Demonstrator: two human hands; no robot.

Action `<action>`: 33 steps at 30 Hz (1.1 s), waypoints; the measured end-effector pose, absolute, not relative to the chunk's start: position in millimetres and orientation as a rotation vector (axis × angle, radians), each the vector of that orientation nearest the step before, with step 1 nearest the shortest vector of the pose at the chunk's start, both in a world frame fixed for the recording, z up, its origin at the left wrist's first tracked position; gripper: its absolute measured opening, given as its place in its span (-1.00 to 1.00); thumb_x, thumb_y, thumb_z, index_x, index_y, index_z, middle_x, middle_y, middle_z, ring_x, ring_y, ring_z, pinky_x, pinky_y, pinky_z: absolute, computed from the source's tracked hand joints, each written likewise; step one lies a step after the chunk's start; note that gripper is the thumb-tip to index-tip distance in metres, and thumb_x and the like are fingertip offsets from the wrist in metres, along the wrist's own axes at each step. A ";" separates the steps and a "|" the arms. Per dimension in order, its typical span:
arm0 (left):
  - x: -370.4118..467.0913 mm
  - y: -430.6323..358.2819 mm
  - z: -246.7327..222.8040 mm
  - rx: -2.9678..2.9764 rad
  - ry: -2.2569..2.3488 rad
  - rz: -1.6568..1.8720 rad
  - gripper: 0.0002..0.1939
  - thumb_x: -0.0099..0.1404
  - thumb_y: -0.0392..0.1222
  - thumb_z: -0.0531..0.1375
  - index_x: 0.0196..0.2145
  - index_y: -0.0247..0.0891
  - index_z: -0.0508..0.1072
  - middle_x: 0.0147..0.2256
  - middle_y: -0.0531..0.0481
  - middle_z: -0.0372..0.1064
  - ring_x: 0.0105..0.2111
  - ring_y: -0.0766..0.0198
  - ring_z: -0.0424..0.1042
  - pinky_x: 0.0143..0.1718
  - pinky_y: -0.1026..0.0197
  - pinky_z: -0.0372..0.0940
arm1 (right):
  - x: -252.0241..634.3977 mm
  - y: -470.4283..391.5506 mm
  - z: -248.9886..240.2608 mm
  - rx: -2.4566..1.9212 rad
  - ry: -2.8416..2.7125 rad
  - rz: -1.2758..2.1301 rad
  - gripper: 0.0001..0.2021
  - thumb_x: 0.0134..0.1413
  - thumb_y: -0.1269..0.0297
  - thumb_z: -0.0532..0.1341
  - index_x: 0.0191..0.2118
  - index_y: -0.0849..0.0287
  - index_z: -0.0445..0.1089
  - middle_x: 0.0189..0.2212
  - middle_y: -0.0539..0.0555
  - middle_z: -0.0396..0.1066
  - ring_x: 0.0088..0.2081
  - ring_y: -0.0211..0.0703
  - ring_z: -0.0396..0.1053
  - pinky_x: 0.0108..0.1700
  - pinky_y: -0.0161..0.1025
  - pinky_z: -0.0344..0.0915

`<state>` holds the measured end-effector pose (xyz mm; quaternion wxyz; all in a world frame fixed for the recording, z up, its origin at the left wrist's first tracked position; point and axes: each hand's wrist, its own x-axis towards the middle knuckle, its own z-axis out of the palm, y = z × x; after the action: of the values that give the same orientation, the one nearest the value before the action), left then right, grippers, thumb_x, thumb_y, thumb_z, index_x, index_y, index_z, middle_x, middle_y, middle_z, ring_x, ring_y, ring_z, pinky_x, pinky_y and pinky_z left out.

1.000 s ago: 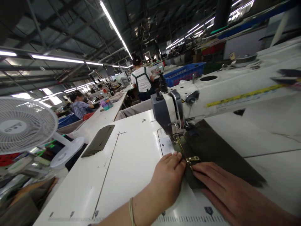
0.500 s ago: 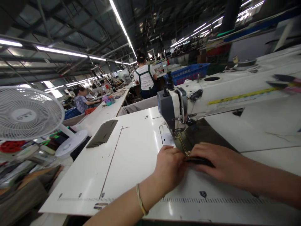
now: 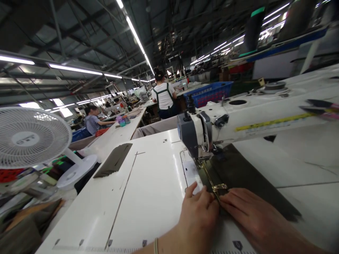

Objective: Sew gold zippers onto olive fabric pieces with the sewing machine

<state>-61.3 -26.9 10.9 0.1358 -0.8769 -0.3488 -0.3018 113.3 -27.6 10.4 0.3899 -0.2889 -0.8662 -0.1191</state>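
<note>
head view: fan [image 3: 25, 139] and fabric stack [image 3: 113, 160] sit left of the zipper [image 3: 211, 181].

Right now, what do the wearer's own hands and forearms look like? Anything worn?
Left hand: no glove; a thin, pale yellowish band rings the wrist. Right hand: no glove, and no band visible. No sleeve shows on either forearm within the frame. No markings that I can make out.
</note>
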 end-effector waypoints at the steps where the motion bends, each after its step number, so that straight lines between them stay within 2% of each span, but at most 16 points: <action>1: -60.5 -25.9 9.2 -2.516 -0.981 -0.898 -0.76 0.40 -0.33 -0.02 -0.36 -0.26 0.40 -0.38 0.05 0.46 -0.27 0.28 0.49 0.06 0.05 0.28 | 114.7 -27.9 9.5 -0.741 -2.199 -0.338 -0.65 0.20 0.53 -0.12 -0.31 0.22 0.41 -0.41 0.10 0.41 -0.34 -0.18 0.35 -0.20 -0.21 0.34; 6: -55.7 -24.7 10.0 -2.395 -0.955 -1.004 -0.65 0.43 -0.34 -0.09 -0.39 -0.27 0.43 -0.45 0.06 0.45 -0.30 0.27 0.50 0.12 -0.02 0.25 | 123.9 -28.2 1.8 -0.800 -2.179 -0.663 -0.65 0.12 0.56 -0.07 -0.19 0.23 0.44 -0.18 0.20 0.46 -0.14 -0.06 0.42 -0.20 -0.18 0.41; 10: -54.7 -25.9 16.8 -2.447 -0.938 -0.972 -0.61 0.43 -0.35 -0.13 -0.39 -0.30 0.44 -0.43 0.03 0.46 -0.27 0.25 0.51 0.11 -0.01 0.27 | 128.4 -29.6 0.2 -0.790 -2.265 -0.642 -0.60 0.06 0.59 -0.06 -0.11 0.29 0.44 -0.09 0.23 0.45 -0.09 -0.09 0.43 -0.18 -0.24 0.44; 19: -58.2 -23.4 25.6 -2.589 -0.945 -0.840 -0.66 0.41 -0.37 -0.10 -0.33 -0.34 0.45 -0.37 -0.03 0.47 -0.24 0.21 0.50 0.15 -0.07 0.21 | 117.1 -31.0 1.8 -0.904 -2.177 -0.514 -0.61 0.08 0.62 -0.08 -0.19 0.33 0.48 -0.11 0.24 0.47 -0.07 -0.04 0.42 -0.12 -0.17 0.45; 26: -62.4 -11.8 27.9 -2.640 -0.952 -0.774 -0.68 0.42 -0.36 -0.10 -0.31 -0.34 0.44 -0.35 -0.05 0.47 -0.25 0.22 0.50 0.15 -0.07 0.21 | 119.1 -13.0 2.5 -0.823 -2.274 -0.562 -0.61 0.09 0.60 -0.09 -0.19 0.34 0.48 -0.12 0.28 0.46 -0.11 -0.01 0.45 -0.20 -0.17 0.49; 33: -65.9 4.7 28.4 -2.701 -1.001 -0.664 -0.75 0.36 -0.39 -0.04 -0.32 -0.32 0.43 -0.35 -0.02 0.46 -0.23 0.26 0.48 0.21 0.00 0.13 | 121.6 5.1 6.7 -0.759 -2.333 -0.604 -0.60 0.08 0.60 -0.10 -0.19 0.36 0.47 -0.15 0.30 0.47 -0.17 -0.02 0.48 -0.24 -0.18 0.50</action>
<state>-65.9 4.7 28.4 0.0924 -0.9098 -0.3372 -0.2238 121.6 5.1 6.7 0.3025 -0.2863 -0.8801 -0.2279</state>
